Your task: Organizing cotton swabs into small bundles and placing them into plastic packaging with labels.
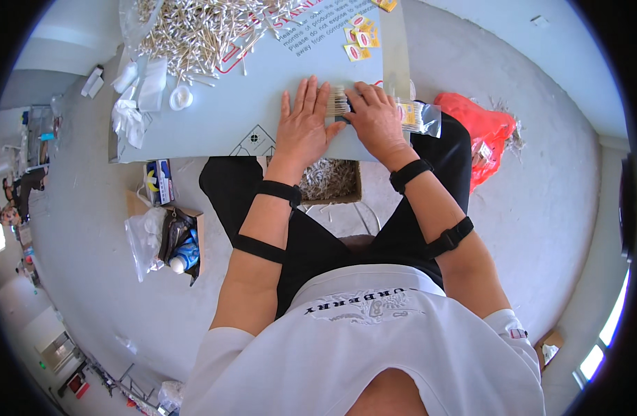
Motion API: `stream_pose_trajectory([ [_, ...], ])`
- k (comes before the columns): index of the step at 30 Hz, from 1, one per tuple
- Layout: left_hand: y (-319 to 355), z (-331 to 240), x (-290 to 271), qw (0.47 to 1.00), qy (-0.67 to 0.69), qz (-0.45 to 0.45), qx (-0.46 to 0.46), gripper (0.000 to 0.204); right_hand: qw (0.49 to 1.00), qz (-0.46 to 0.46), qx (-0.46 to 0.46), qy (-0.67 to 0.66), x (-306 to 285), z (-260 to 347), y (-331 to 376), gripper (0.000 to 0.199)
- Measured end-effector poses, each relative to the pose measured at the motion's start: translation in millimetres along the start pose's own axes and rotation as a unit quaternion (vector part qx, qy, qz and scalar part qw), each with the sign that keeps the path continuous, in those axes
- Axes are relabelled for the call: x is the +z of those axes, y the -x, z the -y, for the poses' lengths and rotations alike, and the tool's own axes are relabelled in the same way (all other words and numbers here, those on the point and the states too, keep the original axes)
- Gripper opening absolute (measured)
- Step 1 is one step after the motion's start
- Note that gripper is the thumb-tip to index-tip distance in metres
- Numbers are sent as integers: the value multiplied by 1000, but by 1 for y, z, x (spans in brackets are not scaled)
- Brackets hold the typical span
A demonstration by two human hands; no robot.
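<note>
Left hand [303,125]: lies flat, palm down, fingers spread and straight, on the pale board [228,114]; its fingertips touch the near end of a bundle of cotton swabs [338,102]. Grips nothing; it only presses.

Right hand [376,119]: palm down, fingers curled over the same bundle from the other side; whether they close fully around it cannot be told, since the hand hides the underside.

Bundle of cotton swabs: on the board near its front edge, between the two hands, swabs lying side by side.

Clear bag [417,116]: just right of the right hand, at the board's right edge, holding packed swabs and a yellow label.

Loose swabs [207,31]: a large heap at the far side of the board, well apart from the hands.

Small stickers [360,38]: yellow and red, scattered on the far part of the board.

White plastic bits [134,97]: at the board's left edge.

Open box of swabs [330,180]: below the board, between the knees.

Red bag [481,128]: on the floor to the right.

Carton with bottles [176,243]: on the floor to the left
</note>
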State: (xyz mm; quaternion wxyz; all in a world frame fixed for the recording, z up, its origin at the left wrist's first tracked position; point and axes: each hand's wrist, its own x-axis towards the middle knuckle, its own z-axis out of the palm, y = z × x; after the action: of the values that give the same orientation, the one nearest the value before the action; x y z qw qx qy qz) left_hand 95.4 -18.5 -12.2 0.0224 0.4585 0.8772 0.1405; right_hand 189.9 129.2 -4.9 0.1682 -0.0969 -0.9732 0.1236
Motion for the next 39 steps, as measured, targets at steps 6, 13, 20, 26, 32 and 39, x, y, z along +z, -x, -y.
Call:
stream_pose_trajectory([
  [6,0,1,0,1000,-3,0,-2,77,999,-15,-28,-32,-6,4,0,38],
  [13,1,-1,3,1000,3,-7,-7,77,999,13,-52,12,-4,4,-9,39],
  [20,0,-1,1,1000,-6,3,6,80,997,44,-28,53,8,-1,2,61],
  [26,-1,3,1,1000,-2,7,4,80,991,85,-37,94,3,-1,6,69],
  [32,0,2,4,1000,1,-17,7,77,992,82,-6,99,3,15,20,74],
  [39,-1,1,3,1000,-13,-16,9,75,993,92,3,73,4,21,29,76],
])
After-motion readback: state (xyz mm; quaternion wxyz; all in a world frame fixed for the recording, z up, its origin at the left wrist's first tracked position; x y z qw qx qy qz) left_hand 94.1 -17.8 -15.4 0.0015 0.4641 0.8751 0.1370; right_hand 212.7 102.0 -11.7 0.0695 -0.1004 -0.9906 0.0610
